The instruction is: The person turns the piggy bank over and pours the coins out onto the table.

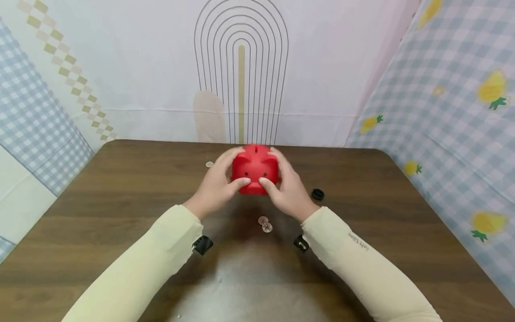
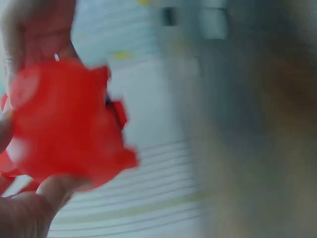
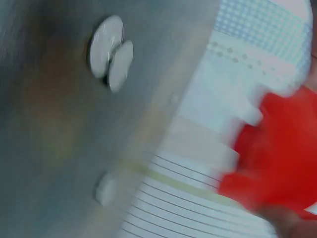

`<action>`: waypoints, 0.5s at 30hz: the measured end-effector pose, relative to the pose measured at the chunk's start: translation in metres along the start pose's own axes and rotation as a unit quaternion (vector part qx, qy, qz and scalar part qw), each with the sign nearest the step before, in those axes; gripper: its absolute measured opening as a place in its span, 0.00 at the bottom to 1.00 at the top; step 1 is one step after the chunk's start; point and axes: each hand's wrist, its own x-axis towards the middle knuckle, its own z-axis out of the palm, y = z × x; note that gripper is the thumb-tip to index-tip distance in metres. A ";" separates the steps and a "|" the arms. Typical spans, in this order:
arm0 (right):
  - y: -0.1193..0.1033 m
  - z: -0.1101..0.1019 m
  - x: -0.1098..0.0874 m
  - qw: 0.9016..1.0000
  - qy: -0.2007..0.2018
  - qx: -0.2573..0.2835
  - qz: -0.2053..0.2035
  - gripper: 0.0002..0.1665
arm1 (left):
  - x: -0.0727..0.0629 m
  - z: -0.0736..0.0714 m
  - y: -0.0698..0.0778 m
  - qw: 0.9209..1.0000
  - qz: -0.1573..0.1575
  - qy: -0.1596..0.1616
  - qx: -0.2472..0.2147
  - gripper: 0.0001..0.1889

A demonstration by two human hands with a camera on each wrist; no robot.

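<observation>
A red piggy bank (image 1: 255,167), with two dark eyes, small ears and a slot on top, is held above the table between both hands. On its left side, the left hand (image 1: 219,181) grips it with the thumb across the front. The right hand (image 1: 290,190) holds the other side, its thumb also near the snout. Up close but blurred, the red body (image 2: 69,121) fills much of the left wrist view. Two coins (image 1: 263,220) lie touching on the table below the hands. Another coin (image 1: 209,164) lies behind the left hand.
To the right of the right hand sits a small round black cap (image 1: 318,194) on the brown wooden table (image 1: 362,232). A patterned white cloth (image 1: 153,67) hangs behind the table, and a blue checked cloth (image 1: 446,129) hangs along the right side.
</observation>
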 end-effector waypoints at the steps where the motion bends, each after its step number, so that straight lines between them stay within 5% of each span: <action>1: 0.002 0.001 0.000 0.999 -0.019 0.001 0.039 0.37 | 0.000 0.002 -0.005 1.000 -0.025 -0.009 0.001 0.31; 4: 0.008 0.004 0.001 0.988 -0.067 0.004 0.137 0.35 | 0.000 0.007 -0.018 0.994 -0.104 -0.031 -0.009 0.29; 9: 0.011 0.004 0.005 0.980 -0.087 0.024 0.176 0.34 | 0.003 0.008 -0.020 0.987 -0.149 -0.047 -0.032 0.28; 12: 0.006 0.001 0.003 0.986 -0.072 0.020 0.151 0.34 | 0.003 0.006 -0.012 0.991 -0.129 -0.040 -0.021 0.28; 15: -0.001 -0.002 -0.004 0.999 -0.020 0.007 0.037 0.37 | -0.002 0.004 0.002 0.999 -0.034 -0.010 -0.001 0.30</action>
